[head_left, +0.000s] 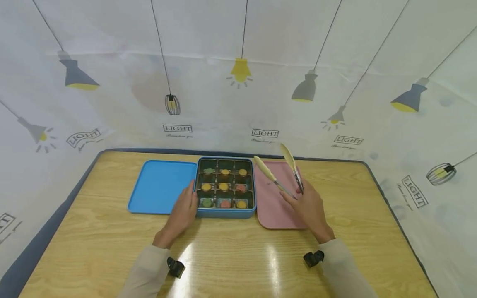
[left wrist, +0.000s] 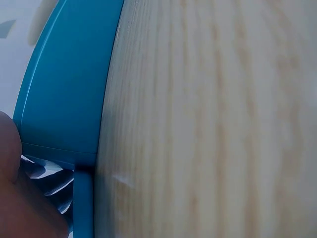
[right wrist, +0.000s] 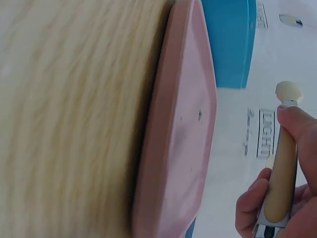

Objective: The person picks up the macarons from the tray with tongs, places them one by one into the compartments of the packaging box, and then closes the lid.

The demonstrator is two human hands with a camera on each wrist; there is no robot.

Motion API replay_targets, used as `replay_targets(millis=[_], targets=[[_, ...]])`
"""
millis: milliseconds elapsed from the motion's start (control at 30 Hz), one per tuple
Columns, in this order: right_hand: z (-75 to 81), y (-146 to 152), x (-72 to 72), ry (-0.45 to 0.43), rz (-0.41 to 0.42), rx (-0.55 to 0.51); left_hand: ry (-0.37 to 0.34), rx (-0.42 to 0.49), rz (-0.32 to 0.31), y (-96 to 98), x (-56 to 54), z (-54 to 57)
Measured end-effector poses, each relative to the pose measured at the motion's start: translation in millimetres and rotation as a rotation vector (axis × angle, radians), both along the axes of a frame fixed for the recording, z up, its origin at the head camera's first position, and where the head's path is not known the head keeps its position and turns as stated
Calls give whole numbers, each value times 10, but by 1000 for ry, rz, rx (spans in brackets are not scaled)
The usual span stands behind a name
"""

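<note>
In the head view a blue box (head_left: 225,213) with a dark divided insert stands mid-table, its compartments holding small round pieces (head_left: 223,186) in yellow, green and pink-red. My left hand (head_left: 183,209) rests along the box's left wall, fingers straight, thumb at the near left rim. In the left wrist view the thumb touches the box (left wrist: 64,84) by its corner, with several fingers beyond it. My right hand (head_left: 308,206) grips metal tongs (head_left: 276,182) with cream-coloured tips. The tong arms are spread, tips up above the pink tray (head_left: 277,215), with nothing between them.
A flat light-blue lid or tray (head_left: 164,186) lies left of the box, partly behind my left hand. The pink tray adjoins the box's right side. Behind the wooden table (head_left: 238,256) hangs a white sheet (head_left: 208,33) printed with lamps.
</note>
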State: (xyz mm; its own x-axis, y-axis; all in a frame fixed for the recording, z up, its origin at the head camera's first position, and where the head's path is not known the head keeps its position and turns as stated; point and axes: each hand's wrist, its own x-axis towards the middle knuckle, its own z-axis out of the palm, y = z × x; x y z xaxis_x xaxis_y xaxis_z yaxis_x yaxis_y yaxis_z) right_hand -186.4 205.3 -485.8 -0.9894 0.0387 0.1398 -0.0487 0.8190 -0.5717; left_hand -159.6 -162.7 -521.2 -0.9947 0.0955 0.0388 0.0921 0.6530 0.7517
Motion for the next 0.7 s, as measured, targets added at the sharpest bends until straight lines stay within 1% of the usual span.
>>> replay_targets(millis=[133, 267, 433, 533, 700], targets=[[9, 110, 44, -24, -82, -26, 10, -3, 2, -6, -8, 0], [19, 203, 82, -39, -166, -30, 10, -7, 1, -11, -11, -12], [5, 322, 128, -58, -239, -56, 16, -8, -1, -12, -9, -30], [-2, 402, 155, -107, -274, -72, 17, -2, -1, -10, -11, -32], [2, 544, 186, -233, -320, -88, 16, 0, -4, 0, -10, -24]])
